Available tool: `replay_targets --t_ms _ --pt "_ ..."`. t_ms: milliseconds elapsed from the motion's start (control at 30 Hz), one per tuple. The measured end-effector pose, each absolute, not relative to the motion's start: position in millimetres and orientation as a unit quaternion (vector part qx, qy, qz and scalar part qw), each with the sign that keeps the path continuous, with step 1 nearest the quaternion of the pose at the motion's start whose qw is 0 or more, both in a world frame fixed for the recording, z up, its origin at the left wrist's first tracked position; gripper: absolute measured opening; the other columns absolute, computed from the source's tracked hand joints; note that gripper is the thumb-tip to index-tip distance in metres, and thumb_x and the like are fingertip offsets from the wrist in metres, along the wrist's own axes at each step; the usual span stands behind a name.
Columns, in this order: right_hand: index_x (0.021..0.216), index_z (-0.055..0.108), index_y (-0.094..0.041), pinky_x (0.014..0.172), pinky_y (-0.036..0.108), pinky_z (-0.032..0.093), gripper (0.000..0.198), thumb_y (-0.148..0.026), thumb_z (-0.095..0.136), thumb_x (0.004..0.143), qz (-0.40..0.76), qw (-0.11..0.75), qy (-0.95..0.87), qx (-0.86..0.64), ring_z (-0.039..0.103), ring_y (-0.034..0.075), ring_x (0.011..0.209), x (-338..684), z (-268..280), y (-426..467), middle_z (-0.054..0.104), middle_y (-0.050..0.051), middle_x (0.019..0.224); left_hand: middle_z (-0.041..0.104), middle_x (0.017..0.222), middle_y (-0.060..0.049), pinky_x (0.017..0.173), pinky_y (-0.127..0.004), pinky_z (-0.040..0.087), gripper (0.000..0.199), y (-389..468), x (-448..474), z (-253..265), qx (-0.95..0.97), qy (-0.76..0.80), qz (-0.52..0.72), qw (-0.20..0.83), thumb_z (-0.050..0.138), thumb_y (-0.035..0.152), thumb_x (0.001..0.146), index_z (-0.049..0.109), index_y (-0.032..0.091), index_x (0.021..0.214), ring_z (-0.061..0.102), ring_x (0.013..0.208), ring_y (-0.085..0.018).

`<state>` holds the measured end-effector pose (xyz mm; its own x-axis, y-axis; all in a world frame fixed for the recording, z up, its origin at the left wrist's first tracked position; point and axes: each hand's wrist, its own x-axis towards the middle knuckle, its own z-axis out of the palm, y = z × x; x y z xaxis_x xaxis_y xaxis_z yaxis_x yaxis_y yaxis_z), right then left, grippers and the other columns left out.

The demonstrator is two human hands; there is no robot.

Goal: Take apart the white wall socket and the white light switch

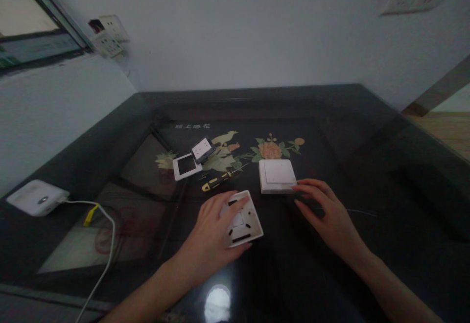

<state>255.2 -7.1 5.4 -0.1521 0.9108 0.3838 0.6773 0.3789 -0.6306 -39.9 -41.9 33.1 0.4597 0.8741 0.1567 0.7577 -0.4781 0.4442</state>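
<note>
The left hand [215,222] is clamping a white box [243,224] between thumb and fingers at a black table [293,274], while the right hand [328,210] is holding its fingers apart at a switch's [279,172] right edge. Beyond the box, a screwdriver [217,181], a frame [176,169] and a socket [202,149] are lying.

Narrow gap for me between the hollow white box [245,222] in my left hand [215,221] and the white switch [278,175] at my right hand [328,210]. Screwdriver [216,182] blocks past my left; socket insert [202,150] and white frame [176,169] crowd behind. White cable [112,232] bars far left. Back tabletop [279,110] passable.
</note>
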Motion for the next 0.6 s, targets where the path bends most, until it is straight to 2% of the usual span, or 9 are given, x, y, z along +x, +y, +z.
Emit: replay_targets --t_ms 67,133,267,433,600 --pt "0.113 0.066 -0.028 0.088 0.043 0.062 0.024 -0.031 0.057 0.091 0.158 0.369 -0.741 -0.538 0.067 0.022 0.098 255.9 5.2 -7.0 0.059 0.01 0.122 0.045 0.15 -0.011 0.109 -0.058 0.045 0.082 -49.1 -72.2 38.3 0.801 0.547 0.217 0.109 0.073 0.034 0.079 0.033 0.039 0.15 0.048 0.134 -0.037" --pt "0.114 0.066 -0.028 0.088 0.043 0.063 0.025 -0.032 0.057 0.091 0.16 0.368 -0.739 -0.542 0.067 0.023 0.097 256.0 4.8 -6.9 0.058 0.01 0.122 0.048 0.145 -0.01 0.107 -0.056 0.048 0.074 -51.7 -107.6 39.2 0.747 0.612 0.256 0.036 0.069 0.04 0.081 0.038 0.039 0.148 0.052 0.129 -0.036" --pt "0.114 0.066 -0.028 0.084 0.042 0.064 0.025 -0.032 0.058 0.091 0.164 0.367 -0.736 -0.545 0.067 0.022 0.094 254.2 4.7 -6.5 0.058 0.011 0.123 0.055 0.137 -0.011 0.105 -0.063 0.046 0.063 -45.9 -164.2 26.7 0.671 0.706 0.221 -0.048 0.059 0.052 0.084 0.045 0.032 0.143 0.054 0.124 -0.042" --pt "0.114 0.066 -0.026 0.084 0.041 0.064 0.025 -0.03 0.057 0.091 0.163 0.371 -0.732 -0.548 0.066 0.021 0.094 251.1 6.2 -4.9 0.057 0.011 0.123 0.055 0.137 -0.015 0.105 -0.063 0.045 0.064 -37.5 -183.9 8.4 0.658 0.729 0.185 -0.047 0.06 0.053 0.083 0.049 0.028 0.141 0.054 0.125 -0.043" --pt "0.114 0.066 -0.024 0.084 0.042 0.064 0.025 -0.029 0.057 0.091 0.168 0.368 -0.73 -0.55 0.065 0.021 0.094 250.9 6.2 -4.4 0.056 0.011 0.124 0.057 0.137 -0.016 0.106 -0.059 0.045 0.069 -28.2 -180.5 4.2 0.664 0.727 0.168 -0.033 0.058 0.054 0.084 0.043 0.024 0.145 0.055 0.126 -0.041"
